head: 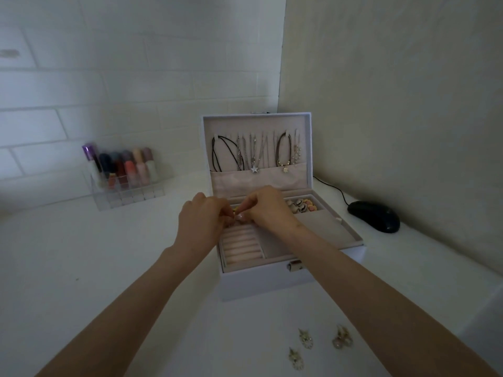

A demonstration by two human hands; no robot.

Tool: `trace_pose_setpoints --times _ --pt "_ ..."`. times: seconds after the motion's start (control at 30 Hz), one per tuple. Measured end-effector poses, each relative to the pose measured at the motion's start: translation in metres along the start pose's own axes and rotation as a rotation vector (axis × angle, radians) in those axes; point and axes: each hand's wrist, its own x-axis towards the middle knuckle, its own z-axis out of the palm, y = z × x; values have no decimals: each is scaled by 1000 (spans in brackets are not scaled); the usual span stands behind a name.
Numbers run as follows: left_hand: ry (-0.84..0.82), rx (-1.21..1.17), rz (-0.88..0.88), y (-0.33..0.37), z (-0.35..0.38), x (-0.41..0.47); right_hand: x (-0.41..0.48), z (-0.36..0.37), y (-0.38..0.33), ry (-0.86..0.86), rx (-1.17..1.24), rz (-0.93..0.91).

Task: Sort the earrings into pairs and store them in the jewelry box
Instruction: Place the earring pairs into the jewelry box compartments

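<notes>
Head view was bounded at the far left by a clear rack point(122, 183) of small bottles, set on the white table point(81, 254) against the tiled wall. The left hand point(201, 219) and the right hand point(268, 210) were held together over the open jewelry box point(272, 281), fingers curled, with a small yellowish earring point(235, 212) pinched between their fingertips; its detail could not be made out. Ring rolls point(241, 246) were seen below the hands, necklaces point(253, 153) were hung in the raised lid, and stored earrings point(302, 205) were piled in the rear right compartment. Three loose earrings point(306, 338) were laid on the table before the box, beside the right forearm. A black mouse point(374, 216) was set at the far right.
</notes>
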Motion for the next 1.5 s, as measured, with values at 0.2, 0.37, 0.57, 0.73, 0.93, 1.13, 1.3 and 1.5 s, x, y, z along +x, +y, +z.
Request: trace_pose_setpoints --times 0.2,0.37,0.57,0.73,0.93,1.13,1.3,1.5 --pt "73 114 96 -3 6 1 0 1 -4 10 -112 -27" --pt "122 182 176 -6 9 0 -5 5 0 73 -237 -158" --pt "43 316 161 -4 3 -4 -9 0 6 11 -321 -221" --pt "-43 319 137 -1 3 -1 -12 -1 8 -32 -379 -241" --pt "54 348 183 3 5 -4 -18 -7 8 23 -312 -218" --pt "84 354 208 -2 6 -6 -20 -7 8 -3 -344 -252" --pt "81 318 189 1 2 -5 -20 -5 9 -30 -333 -264" --pt "75 311 208 -3 6 -1 -23 -9 8 -15 -391 -306"
